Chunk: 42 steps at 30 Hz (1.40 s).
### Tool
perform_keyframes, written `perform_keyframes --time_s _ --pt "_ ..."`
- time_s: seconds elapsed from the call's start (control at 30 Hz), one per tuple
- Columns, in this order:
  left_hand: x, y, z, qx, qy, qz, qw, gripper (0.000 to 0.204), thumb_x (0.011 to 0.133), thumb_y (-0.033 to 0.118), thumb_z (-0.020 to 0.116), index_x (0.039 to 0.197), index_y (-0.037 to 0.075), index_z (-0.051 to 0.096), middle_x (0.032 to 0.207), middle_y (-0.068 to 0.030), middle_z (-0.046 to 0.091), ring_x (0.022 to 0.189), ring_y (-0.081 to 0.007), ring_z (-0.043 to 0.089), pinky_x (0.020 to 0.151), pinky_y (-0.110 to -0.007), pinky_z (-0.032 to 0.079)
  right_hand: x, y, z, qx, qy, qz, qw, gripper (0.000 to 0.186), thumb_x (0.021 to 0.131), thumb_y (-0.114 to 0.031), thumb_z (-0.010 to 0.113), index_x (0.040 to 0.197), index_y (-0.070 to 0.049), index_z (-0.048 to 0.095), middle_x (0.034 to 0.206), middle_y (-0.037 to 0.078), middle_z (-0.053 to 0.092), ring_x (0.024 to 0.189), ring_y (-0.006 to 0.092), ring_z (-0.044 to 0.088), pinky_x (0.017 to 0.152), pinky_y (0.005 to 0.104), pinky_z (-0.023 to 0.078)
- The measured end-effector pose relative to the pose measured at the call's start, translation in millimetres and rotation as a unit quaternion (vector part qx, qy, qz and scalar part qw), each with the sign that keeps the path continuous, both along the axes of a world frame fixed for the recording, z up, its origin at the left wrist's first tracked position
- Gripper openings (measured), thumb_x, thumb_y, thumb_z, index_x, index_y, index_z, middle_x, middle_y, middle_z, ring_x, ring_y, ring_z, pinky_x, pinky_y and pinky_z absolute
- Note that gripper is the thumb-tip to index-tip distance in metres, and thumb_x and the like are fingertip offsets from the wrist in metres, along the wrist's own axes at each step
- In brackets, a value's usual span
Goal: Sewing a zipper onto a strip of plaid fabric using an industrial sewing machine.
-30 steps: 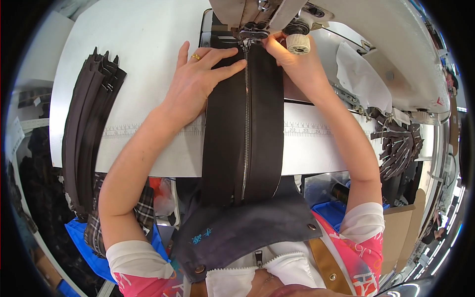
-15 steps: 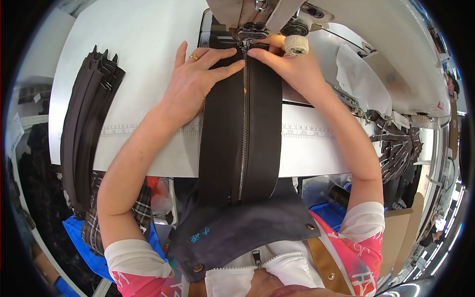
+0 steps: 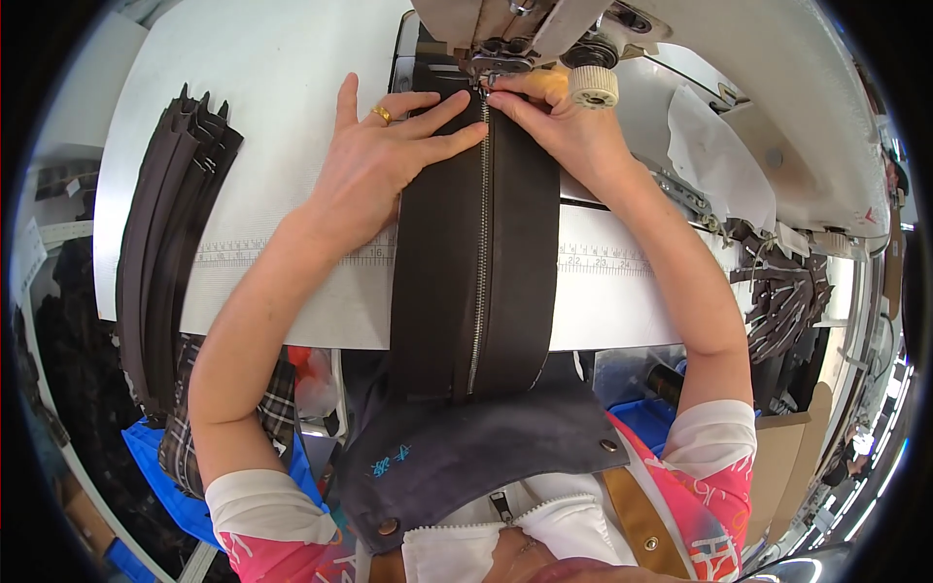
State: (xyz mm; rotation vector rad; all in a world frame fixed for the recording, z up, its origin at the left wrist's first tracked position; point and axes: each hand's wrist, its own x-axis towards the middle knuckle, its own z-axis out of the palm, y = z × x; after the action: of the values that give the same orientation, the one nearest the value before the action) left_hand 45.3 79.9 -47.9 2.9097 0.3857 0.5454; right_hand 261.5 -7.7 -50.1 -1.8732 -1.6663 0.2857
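Observation:
A long dark brown fabric piece with a metal zipper down its middle runs from the sewing machine's presser foot over the table's near edge to my apron. My left hand, a gold ring on one finger, lies spread on the fabric left of the zipper. Its fingertips rest close to the zipper teeth, just below the foot. On the other side, my right hand pinches the fabric beside the zipper, thumb and forefinger together next to the foot. The needle itself cannot be made out.
Dark fabric strips hang over the table's left edge. A white knob juts from the machine above my right hand. Small dark strips lie in a bunch at right, near white material. Blue bins stand below the table.
My right thumb and forefinger have closed together beside the foot. The upper part of the fabric and zipper has shifted slightly right. My left hand stays spread in nearly the same place.

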Motion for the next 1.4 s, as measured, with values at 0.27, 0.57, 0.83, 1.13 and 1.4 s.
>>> perform_keyframes --time_s 0.27,0.57,0.83,1.13,1.4 --pt "-1.3 -2.8 0.1 0.004 0.014 0.013 1.000 0.066 0.075 -0.007 0.058 0.130 0.029 0.061 0.139 -0.0012 0.056 0.125 -0.0268 0.052 0.111 -0.067 0.017 -6.6 -2.2 5.2 0.009 -0.057 -0.012 0.998 0.026 0.088 -0.025 0.071 0.107 -0.007 0.073 0.096 0.009 0.071 0.084 0.0192 0.068 0.075 0.0287 0.053" --pt "-0.9 0.7 -0.9 0.008 0.008 0.006 1.000 0.066 0.075 -0.009 0.056 0.130 0.028 0.062 0.140 -0.0014 0.055 0.126 -0.0281 0.051 0.111 -0.066 0.017 -3.9 1.4 1.9 0.009 -0.037 -0.019 0.999 0.026 0.087 -0.027 0.072 0.105 -0.007 0.073 0.093 0.010 0.071 0.081 0.0190 0.069 0.073 0.0286 0.054" --pt "-1.0 -0.7 -1.6 0.004 -0.001 0.010 1.000 0.067 0.076 -0.008 0.059 0.131 0.029 0.061 0.139 -0.0017 0.056 0.126 -0.0283 0.051 0.111 -0.067 0.016 0.8 7.3 -12.2 0.174 -0.059 0.007 0.983 0.016 0.078 -0.029 0.075 0.081 -0.013 0.074 0.064 0.007 0.065 0.064 0.0278 0.063 0.062 0.0377 0.048" --pt "-1.4 -3.2 0.5 0.013 0.004 0.005 1.000 0.067 0.076 -0.008 0.058 0.130 0.032 0.061 0.139 -0.0013 0.056 0.124 -0.0282 0.052 0.111 -0.067 0.016 -1.1 6.2 -12.0 0.167 -0.103 -0.010 0.981 0.020 0.079 -0.030 0.075 0.076 -0.010 0.073 0.061 0.009 0.063 0.062 0.0283 0.062 0.061 0.0385 0.046" --pt "-3.0 -3.1 1.1 -0.004 0.017 0.012 1.000 0.070 0.073 -0.009 0.058 0.130 0.031 0.061 0.140 -0.0003 0.056 0.123 -0.0275 0.052 0.111 -0.067 0.019 -5.9 1.4 0.9 0.048 -0.081 -0.014 0.995 0.023 0.087 -0.027 0.071 0.099 -0.008 0.074 0.089 0.009 0.071 0.077 0.0214 0.068 0.070 0.0299 0.053"
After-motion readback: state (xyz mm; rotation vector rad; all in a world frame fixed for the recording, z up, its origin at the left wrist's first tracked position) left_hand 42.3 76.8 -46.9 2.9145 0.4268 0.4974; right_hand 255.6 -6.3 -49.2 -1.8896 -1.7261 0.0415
